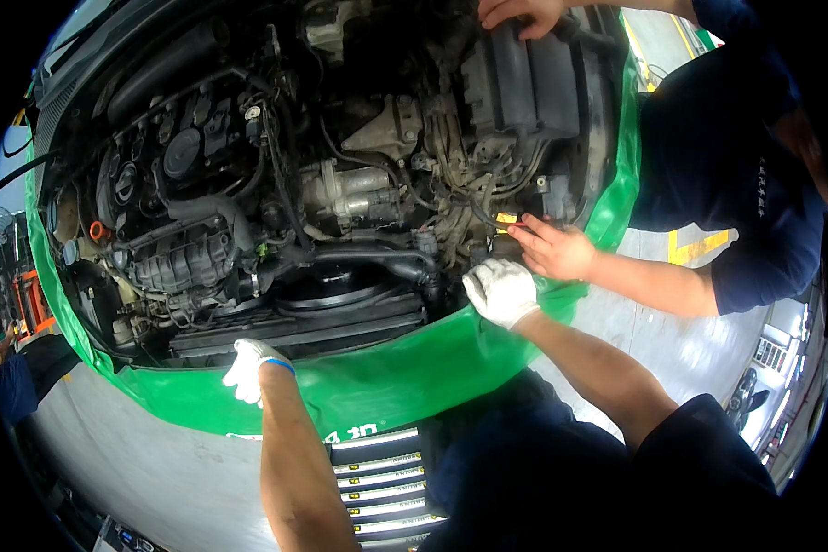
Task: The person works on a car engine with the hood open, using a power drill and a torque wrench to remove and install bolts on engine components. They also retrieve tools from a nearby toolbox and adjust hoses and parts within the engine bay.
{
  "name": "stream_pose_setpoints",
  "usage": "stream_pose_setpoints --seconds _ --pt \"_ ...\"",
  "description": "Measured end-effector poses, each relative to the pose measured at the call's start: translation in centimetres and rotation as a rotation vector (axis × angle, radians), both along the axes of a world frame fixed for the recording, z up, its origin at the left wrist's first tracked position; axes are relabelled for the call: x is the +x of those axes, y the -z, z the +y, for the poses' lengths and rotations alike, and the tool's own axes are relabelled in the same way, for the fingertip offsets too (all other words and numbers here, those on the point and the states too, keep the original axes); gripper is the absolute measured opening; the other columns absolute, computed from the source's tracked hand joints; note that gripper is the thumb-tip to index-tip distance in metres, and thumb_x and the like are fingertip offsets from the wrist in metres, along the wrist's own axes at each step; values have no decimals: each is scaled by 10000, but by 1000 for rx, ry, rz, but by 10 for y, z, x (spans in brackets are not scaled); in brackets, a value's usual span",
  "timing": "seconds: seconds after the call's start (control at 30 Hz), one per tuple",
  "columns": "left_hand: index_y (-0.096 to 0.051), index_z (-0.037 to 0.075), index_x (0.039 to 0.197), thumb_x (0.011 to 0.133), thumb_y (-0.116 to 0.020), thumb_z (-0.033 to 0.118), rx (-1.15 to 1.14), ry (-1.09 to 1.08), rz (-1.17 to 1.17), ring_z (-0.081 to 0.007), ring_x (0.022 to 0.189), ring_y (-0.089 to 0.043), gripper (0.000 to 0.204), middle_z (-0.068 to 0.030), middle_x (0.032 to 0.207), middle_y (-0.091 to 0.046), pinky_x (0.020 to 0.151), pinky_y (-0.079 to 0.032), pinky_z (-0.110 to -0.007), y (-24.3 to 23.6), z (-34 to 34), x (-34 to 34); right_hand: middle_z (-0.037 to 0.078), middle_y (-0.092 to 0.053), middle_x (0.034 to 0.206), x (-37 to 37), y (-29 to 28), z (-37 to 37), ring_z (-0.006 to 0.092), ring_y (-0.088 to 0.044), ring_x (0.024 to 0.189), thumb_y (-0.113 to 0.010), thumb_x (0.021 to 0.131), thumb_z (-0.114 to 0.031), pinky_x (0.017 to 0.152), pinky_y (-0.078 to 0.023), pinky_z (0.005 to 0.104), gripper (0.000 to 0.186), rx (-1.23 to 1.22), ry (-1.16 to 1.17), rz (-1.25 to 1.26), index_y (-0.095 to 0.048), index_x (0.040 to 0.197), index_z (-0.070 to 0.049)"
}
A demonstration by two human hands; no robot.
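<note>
My left hand (248, 370), in a white glove with a blue cuff band, lies at the upper edge of a green fender cover (368, 382). Its fingers hang down loosely over the cover, holding nothing I can see. Farther right, my right hand (503, 293), also white-gloved, sits at the bay's front edge with its fingers curled; whatever is under them is hidden. Just beyond it, a co-worker's bare hand (558, 250) holds a thin red item by a yellow piece (506, 221) among the wiring. The car's engine (184, 166) lies exposed at the left.
Another bare hand (523, 13) touches a black box (522, 83) at the far right of the bay. The co-worker (718, 175) leans in from the right. A cooling fan (336, 285) lies behind the radiator. A striped black-and-white panel (386, 492) is below the cover.
</note>
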State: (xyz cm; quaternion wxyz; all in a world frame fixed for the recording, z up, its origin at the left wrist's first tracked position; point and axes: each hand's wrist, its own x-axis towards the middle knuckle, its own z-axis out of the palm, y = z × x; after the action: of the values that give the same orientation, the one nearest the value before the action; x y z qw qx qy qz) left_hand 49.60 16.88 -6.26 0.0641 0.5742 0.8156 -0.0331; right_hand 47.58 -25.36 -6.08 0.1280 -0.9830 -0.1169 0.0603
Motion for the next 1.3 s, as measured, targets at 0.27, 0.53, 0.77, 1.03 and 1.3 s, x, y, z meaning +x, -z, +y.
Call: stream_pose_setpoints --seconds 0.27,0.53,0.77,1.03,1.3 --pt "-492 77 1406 893 -667 532 -9 -19 14 -413 1251 -574 708 -245 1371 -541 1007 -504 -557 -4 4 2 125 -678 797 3 -1 2 330 -673 737 -634 973 -371 687 -532 467 337 5 -7 8 -684 785 -97" --pt "-483 88 1423 905 -660 541 0 -21 44 -396 1261 -573 710 -238 1373 -545 1032 -479 -543 0 2 -1 112 -670 773 1 1 3 329 -666 717 -652 963 -349 676 -527 465 323 19 2 -8 -677 756 -102" --pt "-468 96 1452 918 -650 542 11 -14 70 -379 1277 -564 719 -226 1374 -550 1066 -447 -521 0 3 3 105 -664 766 2 1 4 323 -667 719 -640 971 -355 679 -529 457 330 5 1 -6 -678 758 -105" --pt "-472 93 1442 920 -645 536 15 -6 75 -374 1257 -572 706 -224 1353 -559 1050 -453 -520 -4 0 7 109 -666 781 1 1 3 320 -670 729 -631 978 -359 683 -531 453 338 -19 -8 29 -677 764 -103" --pt "-484 88 1414 917 -639 538 30 11 97 -372 1234 -583 688 -220 1325 -569 1033 -454 -520 -4 2 1 113 -666 781 2 0 3 329 -666 718 -634 974 -349 674 -530 456 330 -12 -7 6 -678 766 -97"
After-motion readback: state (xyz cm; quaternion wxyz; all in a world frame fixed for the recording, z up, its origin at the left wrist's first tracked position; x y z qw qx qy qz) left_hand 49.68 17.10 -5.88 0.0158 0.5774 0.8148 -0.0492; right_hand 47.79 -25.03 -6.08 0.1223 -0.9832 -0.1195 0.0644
